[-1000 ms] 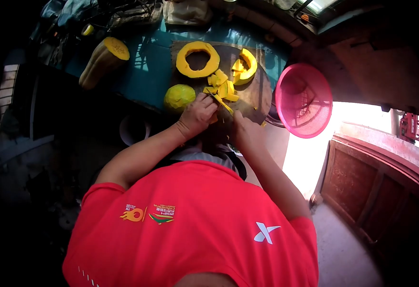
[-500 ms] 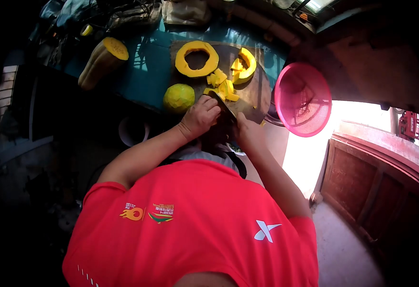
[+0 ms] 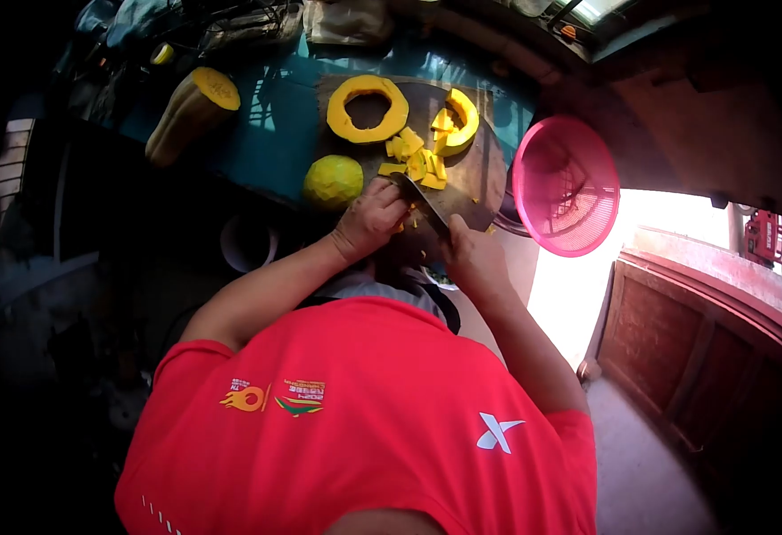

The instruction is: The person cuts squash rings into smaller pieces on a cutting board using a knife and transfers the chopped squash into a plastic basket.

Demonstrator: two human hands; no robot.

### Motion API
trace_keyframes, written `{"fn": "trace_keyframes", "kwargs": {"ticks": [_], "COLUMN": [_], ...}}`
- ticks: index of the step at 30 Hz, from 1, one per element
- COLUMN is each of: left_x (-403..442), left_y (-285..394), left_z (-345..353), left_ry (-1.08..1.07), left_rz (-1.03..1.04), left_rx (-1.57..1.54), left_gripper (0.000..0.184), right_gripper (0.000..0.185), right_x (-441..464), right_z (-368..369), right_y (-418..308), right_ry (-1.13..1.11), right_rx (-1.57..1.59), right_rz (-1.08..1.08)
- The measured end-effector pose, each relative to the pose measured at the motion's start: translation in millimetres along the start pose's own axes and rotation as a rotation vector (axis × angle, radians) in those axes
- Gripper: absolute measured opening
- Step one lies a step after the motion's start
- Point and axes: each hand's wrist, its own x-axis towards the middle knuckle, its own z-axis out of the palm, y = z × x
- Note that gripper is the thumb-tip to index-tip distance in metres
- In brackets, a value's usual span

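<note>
Broad dark metal knife [image 3: 422, 205] in the right hand [image 3: 477, 256], beside the bent left hand [image 3: 373, 218].
The right fingers wrap closed around the knife's handle, which they hide; the left fingers curl narrowly near the blade's far end, and whether they grip anything underneath cannot be made out. Cut yellow pumpkin pieces [image 3: 419, 164] lie just beyond the blade on the brown wooden cutting board [image 3: 478, 189], whose near edge is lost in shadow.
</note>
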Motion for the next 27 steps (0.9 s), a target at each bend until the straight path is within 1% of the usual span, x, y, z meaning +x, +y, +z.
{"fn": "trace_keyframes", "kwargs": {"ticks": [2,4,6,8,10,11,13,16,20,27], "left_x": [-6,-3,-2,-2,-9,-14,-23,-23,-21,-16], "left_y": [1,2,4,11,19,19,17,17,15,14], "left_z": [-1,-1,-5,-10,-15,-12,-3,7,15,14], "left_ry": [-0.008,-0.04,-0.025,-0.013,-0.008,-0.011,-0.109,-0.067,-0.08,0.007], "left_rz": [0.014,-0.008,-0.03,-0.058,-0.179,-0.189,-0.351,-0.358,-0.412,-0.377], "left_rx": [-0.01,-0.014,-0.027,-0.041,-0.032,-0.028,-0.085,-0.09,-0.101,-0.106], "left_gripper": [0.025,0.02,0.023,0.025,0.036,0.036,0.043,0.04,0.037,0.035], "right_gripper": [0.019,0.017,0.016,0.016,0.016,0.017,0.018,0.019,0.018,0.016], "right_x": [1,4,5,7,8,8,8,4,0,2], "right_z": [12,23,30,30,26,25,16,-2,-11,12], "right_y": [1,9,15,22,22,20,14,6,-5,-8], "right_ry": [-0.02,-0.019,-0.033,0.007,0.014,0.022,0.035,0.053,0.059,-0.003], "right_rx": [-0.054,-0.087,-0.116,-0.064,-0.048,-0.03,-0.028,-0.017,0.008,-0.079], "right_rz": [0.053,0.042,0.029,-0.01,-0.021,-0.027,-0.027,-0.033,-0.07,-0.008]}}
